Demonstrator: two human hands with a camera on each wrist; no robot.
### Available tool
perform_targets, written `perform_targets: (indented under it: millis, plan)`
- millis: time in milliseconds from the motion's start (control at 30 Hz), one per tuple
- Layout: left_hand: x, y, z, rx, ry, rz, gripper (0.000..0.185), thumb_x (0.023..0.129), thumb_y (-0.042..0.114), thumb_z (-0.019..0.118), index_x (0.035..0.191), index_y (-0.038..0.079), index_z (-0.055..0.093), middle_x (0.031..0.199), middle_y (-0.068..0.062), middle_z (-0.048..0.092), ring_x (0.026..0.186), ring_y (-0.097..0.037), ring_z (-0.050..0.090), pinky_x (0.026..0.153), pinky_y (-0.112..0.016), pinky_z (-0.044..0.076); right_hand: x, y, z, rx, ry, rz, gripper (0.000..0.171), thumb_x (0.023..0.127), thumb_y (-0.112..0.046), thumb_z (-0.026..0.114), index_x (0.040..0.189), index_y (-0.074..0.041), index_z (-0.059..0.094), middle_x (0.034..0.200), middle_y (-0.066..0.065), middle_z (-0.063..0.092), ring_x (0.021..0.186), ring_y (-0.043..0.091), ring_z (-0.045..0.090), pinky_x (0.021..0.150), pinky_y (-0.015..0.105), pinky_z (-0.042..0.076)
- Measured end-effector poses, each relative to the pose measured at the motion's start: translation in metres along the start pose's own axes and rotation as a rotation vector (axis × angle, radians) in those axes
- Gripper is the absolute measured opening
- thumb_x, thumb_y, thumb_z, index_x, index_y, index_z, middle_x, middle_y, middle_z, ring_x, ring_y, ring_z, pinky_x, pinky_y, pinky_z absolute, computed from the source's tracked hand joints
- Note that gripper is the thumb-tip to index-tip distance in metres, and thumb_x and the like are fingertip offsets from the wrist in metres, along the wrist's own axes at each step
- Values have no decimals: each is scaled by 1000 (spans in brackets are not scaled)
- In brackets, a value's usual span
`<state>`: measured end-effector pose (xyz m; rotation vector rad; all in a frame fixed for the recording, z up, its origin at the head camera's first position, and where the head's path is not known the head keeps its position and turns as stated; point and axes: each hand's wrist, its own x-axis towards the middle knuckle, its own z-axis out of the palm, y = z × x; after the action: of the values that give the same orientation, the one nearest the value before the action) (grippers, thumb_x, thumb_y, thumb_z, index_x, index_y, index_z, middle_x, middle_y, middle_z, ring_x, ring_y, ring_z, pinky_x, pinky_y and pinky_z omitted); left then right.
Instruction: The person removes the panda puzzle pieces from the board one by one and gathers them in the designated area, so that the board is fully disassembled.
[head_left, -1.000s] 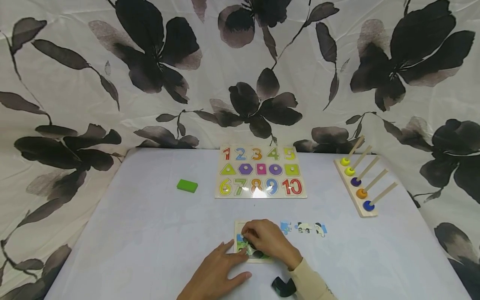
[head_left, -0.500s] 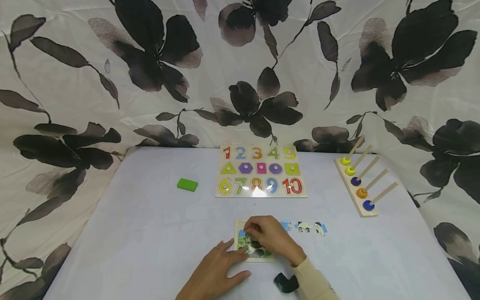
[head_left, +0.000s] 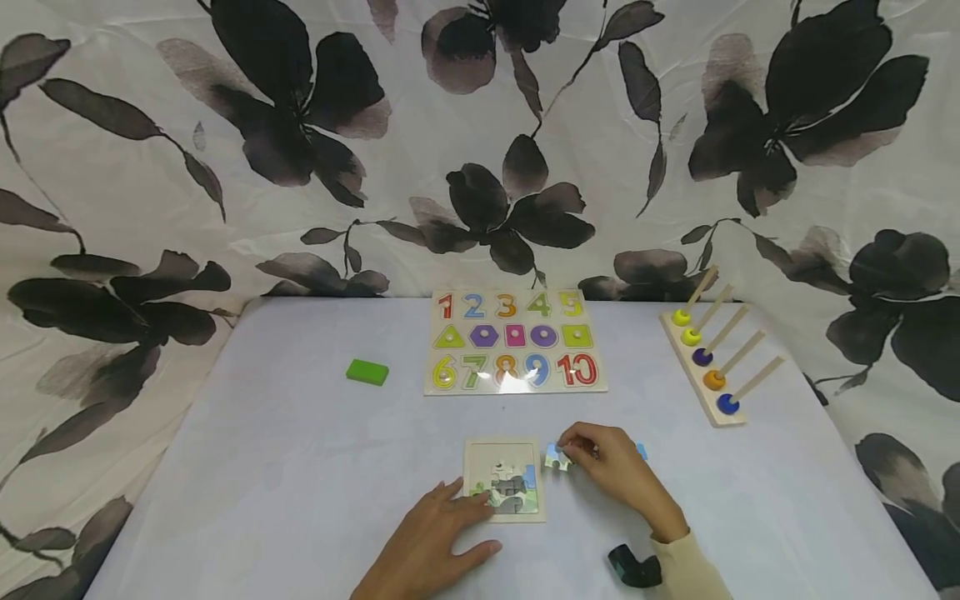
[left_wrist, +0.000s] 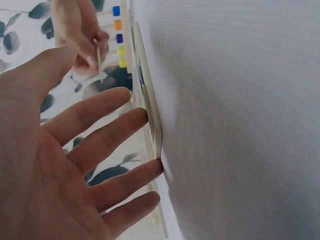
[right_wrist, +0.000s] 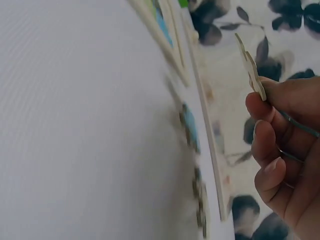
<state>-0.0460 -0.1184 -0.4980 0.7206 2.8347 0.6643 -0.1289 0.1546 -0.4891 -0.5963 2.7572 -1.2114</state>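
A small wooden jigsaw tray [head_left: 502,480] lies near the front of the table, partly filled with pieces. My left hand [head_left: 438,537] lies flat with straight fingers, their tips on the tray's lower left corner; the left wrist view has those fingers [left_wrist: 115,140] against the tray's edge [left_wrist: 150,115]. My right hand [head_left: 611,467] is just right of the tray and pinches a blue and white puzzle piece [head_left: 557,457], also seen edge-on as a thin puzzle piece [right_wrist: 251,69]. Another loose piece [head_left: 641,451] peeks out behind the right hand.
A number and shape board [head_left: 514,352] lies mid-table. A green block [head_left: 367,372] sits to its left. A wooden peg rack with coloured rings [head_left: 703,367] stands at the right. A black wrist device [head_left: 634,568] is on my right arm. Floral cloth hangs behind.
My right hand left the tray, moved right to the loose pieces and picked one up. The tray's picture is now uncovered. The left hand stayed put.
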Motion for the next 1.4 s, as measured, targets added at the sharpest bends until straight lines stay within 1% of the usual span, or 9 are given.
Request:
perform_targets:
  millis: [133, 267, 367, 500, 733, 867, 1067, 1200, 1400]
  plan:
    - [0, 1, -2, -2, -11, -10, 51, 88, 61, 54, 114, 20, 71, 121, 4, 67, 123, -34, 53, 104, -52, 39, -11, 12, -7, -2, -33, 40, 5, 89, -9, 67, 90, -13, 70, 78, -11, 64, 66, 2, 50, 57, 21, 45]
    - [-1, 1, -3, -10, -2, -21, 50, 88, 60, 55, 114, 20, 70, 121, 4, 67, 124, -33, 53, 104, -52, 40, -19, 21, -8, 5, -69, 23, 3, 90, -12, 66, 90, -13, 70, 77, -11, 63, 65, 1, 48, 56, 20, 44]
    - [-1, 1, -4, -15, 4, -33, 49, 88, 60, 56, 115, 21, 70, 122, 5, 66, 125, -32, 52, 103, -52, 40, -21, 25, -7, 32, -81, 1, 4, 90, -13, 66, 90, -14, 70, 79, -11, 64, 66, 0, 49, 57, 20, 45]
    - [0, 2, -5, -19, -8, -51, 50, 88, 60, 55, 116, 22, 70, 123, 5, 66, 126, -32, 51, 103, -53, 40, -21, 27, -3, 55, -86, -9, 4, 89, -13, 67, 90, -15, 70, 83, -10, 66, 67, 1, 50, 58, 21, 46]
    - [0, 2, -4, -22, -19, -58, 49, 87, 61, 56, 116, 23, 70, 124, 6, 65, 126, -32, 50, 101, -55, 41, -22, 28, 4, 59, -119, 23, 9, 90, -9, 66, 89, -18, 70, 86, -9, 67, 68, 1, 51, 60, 20, 47]
    - [0, 2, -4, -22, -18, -59, 50, 87, 62, 56, 116, 24, 70, 123, 7, 65, 126, -32, 51, 100, -54, 42, -23, 29, 6, 49, -110, 19, 12, 89, -8, 66, 89, -19, 70, 86, -9, 67, 67, 1, 51, 60, 20, 47]
    - [1, 3, -4, -24, -21, -63, 50, 87, 61, 56, 116, 24, 70, 123, 7, 65, 126, -32, 50, 100, -54, 42, -22, 29, 7, 35, -100, -6, 10, 90, -9, 66, 88, -18, 71, 87, -9, 68, 69, 1, 52, 61, 21, 47]
    - [1, 3, -3, -30, -24, -67, 49, 87, 61, 56, 116, 24, 70, 124, 7, 65, 126, -31, 50, 101, -54, 42, -22, 28, 7, 7, -97, 8, 11, 89, -8, 67, 88, -19, 71, 86, -10, 68, 69, 0, 52, 62, 21, 48]
    - [2, 3, -2, -37, -26, -76, 47, 87, 59, 58, 115, 24, 70, 123, 8, 65, 127, -31, 50, 102, -54, 41, -21, 25, 8, -34, -70, 21, 10, 87, -9, 69, 88, -19, 71, 84, -12, 67, 67, -1, 51, 60, 20, 47]
